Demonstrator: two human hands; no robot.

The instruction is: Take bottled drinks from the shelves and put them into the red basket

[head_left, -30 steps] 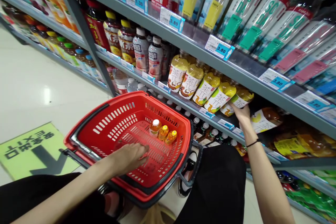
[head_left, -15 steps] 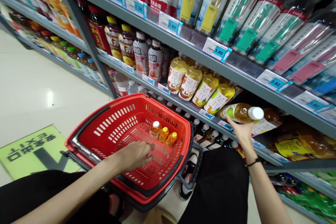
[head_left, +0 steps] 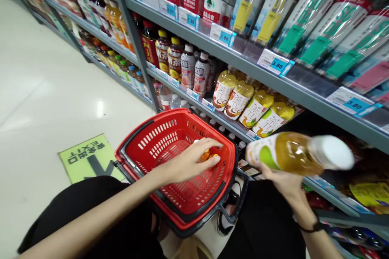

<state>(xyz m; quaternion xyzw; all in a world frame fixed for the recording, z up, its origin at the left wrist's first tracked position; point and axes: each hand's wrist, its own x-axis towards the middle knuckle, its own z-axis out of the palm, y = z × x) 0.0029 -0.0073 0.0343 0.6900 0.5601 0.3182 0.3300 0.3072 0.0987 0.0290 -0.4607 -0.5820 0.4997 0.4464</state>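
My right hand [head_left: 281,180] grips a bottle of yellow tea [head_left: 294,156] with a white cap, held on its side in front of the shelf. A red shopping basket [head_left: 152,141] stands on the floor by my knees. My left hand [head_left: 190,162] reaches into it, fingers spread over the orange-capped bottles [head_left: 209,156] inside, which it mostly hides. Several matching yellow tea bottles [head_left: 255,107] lean in a row on the shelf just above the basket.
Grey store shelves [head_left: 243,62] with price tags run from far left to right, full of drink bottles. A green floor sticker with an arrow [head_left: 89,158] lies left of the basket on the pale tiled floor [head_left: 45,89]. My black-clad knees flank the basket.
My right hand has pulled the tea bottle off the shelf and brought it toward me. My left hand has slid forward in the basket onto the bottles. The view has shifted left.
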